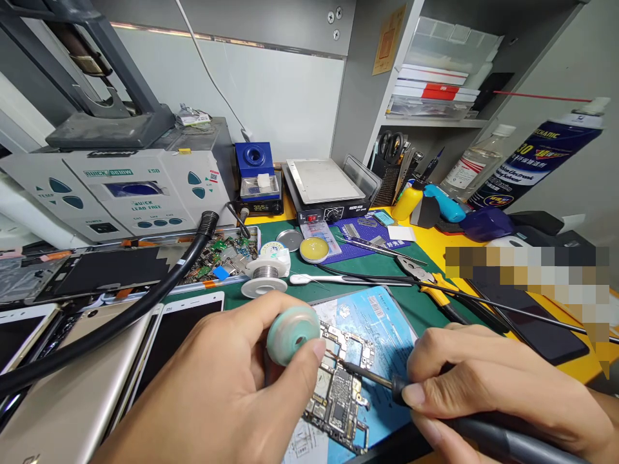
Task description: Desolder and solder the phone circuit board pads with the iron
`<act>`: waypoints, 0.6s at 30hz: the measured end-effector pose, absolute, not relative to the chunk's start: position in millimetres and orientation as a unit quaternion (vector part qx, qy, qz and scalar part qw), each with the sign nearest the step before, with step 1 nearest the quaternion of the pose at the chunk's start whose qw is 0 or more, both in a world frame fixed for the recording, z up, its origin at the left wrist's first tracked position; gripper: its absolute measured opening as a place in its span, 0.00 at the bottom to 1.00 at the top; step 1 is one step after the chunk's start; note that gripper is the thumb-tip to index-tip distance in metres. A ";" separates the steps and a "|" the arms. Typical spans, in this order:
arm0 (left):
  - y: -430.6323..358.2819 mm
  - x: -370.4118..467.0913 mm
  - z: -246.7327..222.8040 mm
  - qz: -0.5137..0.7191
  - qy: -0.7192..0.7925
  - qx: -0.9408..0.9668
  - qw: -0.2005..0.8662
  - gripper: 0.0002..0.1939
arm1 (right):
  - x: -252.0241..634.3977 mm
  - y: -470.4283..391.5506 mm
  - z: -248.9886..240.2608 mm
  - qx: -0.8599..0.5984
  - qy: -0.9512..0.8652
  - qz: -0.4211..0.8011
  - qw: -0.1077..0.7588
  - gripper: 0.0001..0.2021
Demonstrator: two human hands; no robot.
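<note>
From my remote view, my left hand point(217, 386) pinches a teal spool point(285, 338), and my right hand point(498, 386) is closed round a soldering iron point(370, 375). The circuit board point(341, 390) lies between them, long axis running near to far, left hand nearer; the iron's tip meets it from the right. Beyond sits a solder reel point(264, 288).

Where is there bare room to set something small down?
Green mat shows between spool and white phone, and between blue sheet and pliers. It is crowded at the circuit board, with left hand and right hand close.
</note>
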State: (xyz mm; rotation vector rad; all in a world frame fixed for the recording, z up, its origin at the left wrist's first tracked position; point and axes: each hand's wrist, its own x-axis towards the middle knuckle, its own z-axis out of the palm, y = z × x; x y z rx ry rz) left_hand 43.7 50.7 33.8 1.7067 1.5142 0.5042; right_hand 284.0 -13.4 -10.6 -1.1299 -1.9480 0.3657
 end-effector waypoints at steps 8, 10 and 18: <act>48.0 45.7 32.9 0.206 0.571 0.652 0.453 0.13 | 288.7 -12.4 -11.5 -0.420 -0.792 0.164 0.412 0.18; 50.9 41.3 22.0 0.220 0.547 0.669 0.454 0.12 | 289.0 -12.1 -11.0 -0.423 -0.788 0.166 0.415 0.18; 52.9 34.1 2.7 0.246 0.512 0.702 0.430 0.13 | 287.1 -9.4 -12.1 -0.425 -0.785 0.171 0.417 0.19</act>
